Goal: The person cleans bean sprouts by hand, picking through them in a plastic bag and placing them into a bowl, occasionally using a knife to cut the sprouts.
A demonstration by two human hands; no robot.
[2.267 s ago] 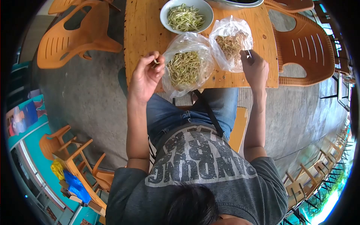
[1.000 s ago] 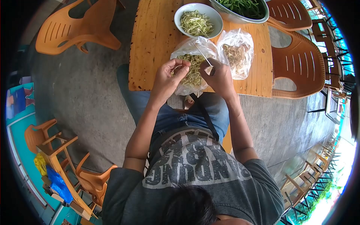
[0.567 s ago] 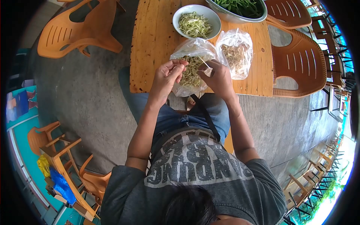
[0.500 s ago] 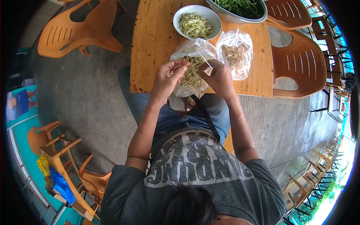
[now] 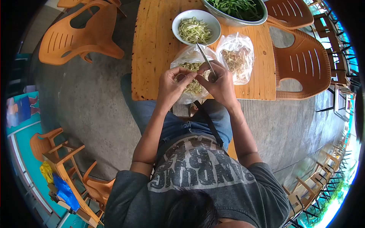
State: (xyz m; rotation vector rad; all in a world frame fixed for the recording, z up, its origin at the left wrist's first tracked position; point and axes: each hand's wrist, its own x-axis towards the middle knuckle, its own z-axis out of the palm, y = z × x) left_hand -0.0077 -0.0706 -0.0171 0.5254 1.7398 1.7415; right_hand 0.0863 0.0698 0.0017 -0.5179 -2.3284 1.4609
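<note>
Above a plastic bag of bean sprouts [image 5: 193,88] at the table's front edge, my two hands meet at the fingertips. My left hand [image 5: 171,85] is closed in a pinch; whatever it grips is too small to make out. My right hand [image 5: 220,84] is wrapped round a knife [image 5: 206,57], its blade pointing up and away toward the bowl, while its thumb and forefinger touch my left fingertips. Just beyond the bag is a white bowl [image 5: 175,28] with pale sprouts. A second plastic bag [image 5: 236,57] with brownish scraps lies right of my right hand.
A metal basin [image 5: 249,22] of green leaves stands at the far side of the wooden table [image 5: 152,49]. Orange chairs stand at the right [image 5: 304,60] and far left [image 5: 81,36]. At the lower left, a wooden table holds blue and yellow plastic bags.
My hands have come together until their fingertips touch. The knife in my right hand has turned, so its blade shows more broadly. The view has shifted slightly.
</note>
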